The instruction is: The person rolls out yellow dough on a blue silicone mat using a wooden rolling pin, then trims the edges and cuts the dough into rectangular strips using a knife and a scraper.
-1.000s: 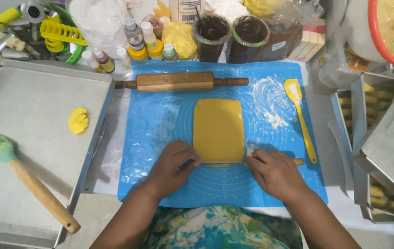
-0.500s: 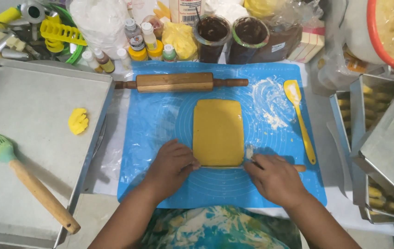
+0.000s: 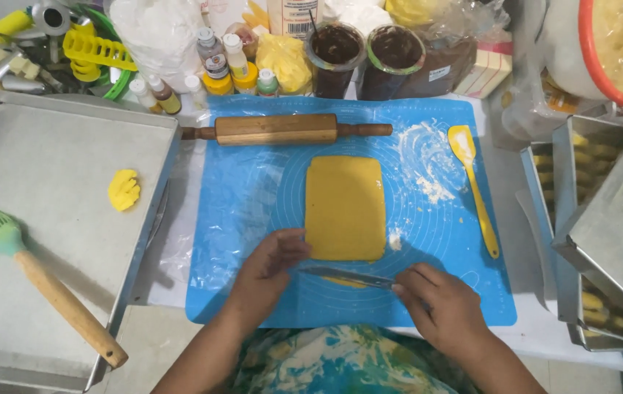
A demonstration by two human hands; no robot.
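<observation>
Trimming the near edge of a soft yellow dough slab with a knife

Right hand (image 3: 446, 310) is closed around the handle of a thin knife (image 3: 348, 276), blade lying flat across the near edge of the dough (image 3: 345, 207); left hand (image 3: 271, 266) has its fingers loosely curled, tips touching the blade's far-left end, just beside the slab's near left corner. A thin yellow strip (image 3: 342, 282) peeks out under the blade. Dough looks soft, light and floppy, so I'd guess it tears if you pinch it; better to slide something flat under it. It sits mid blue mat (image 3: 253, 204), rolling pin (image 3: 282, 129) at the far side, yellow spatula (image 3: 475, 186) to the right, baking tray (image 3: 48, 182) with a pastry brush (image 3: 41, 281) on the left.
</observation>
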